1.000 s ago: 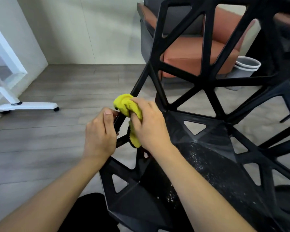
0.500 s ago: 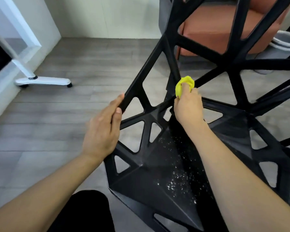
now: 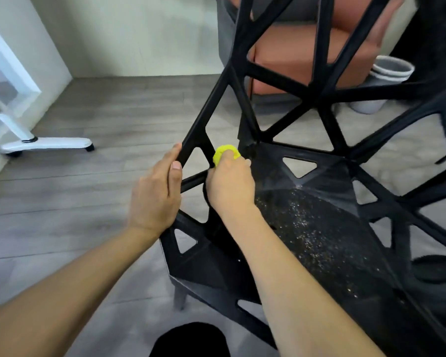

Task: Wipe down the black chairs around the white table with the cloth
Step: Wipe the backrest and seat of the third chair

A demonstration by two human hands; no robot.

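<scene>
yellow cloth (image 3: 225, 153) bunched in R hand (image 3: 231, 185) grip, poking above knuckles

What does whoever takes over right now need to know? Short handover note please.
Left hand: grips the black chair by the outer strut of its frame, steadying it.
Right hand: grip on the bunched yellow cloth, pressed against the struts where backrest meets seat.
Done: cannot tell which struts are already wiped.
Left: the seat carries pale specks across its middle, so it looks unwiped. Finish the frame joint, then the seat and the rest of the backrest. The other chairs cannot be judged from this view.
</scene>
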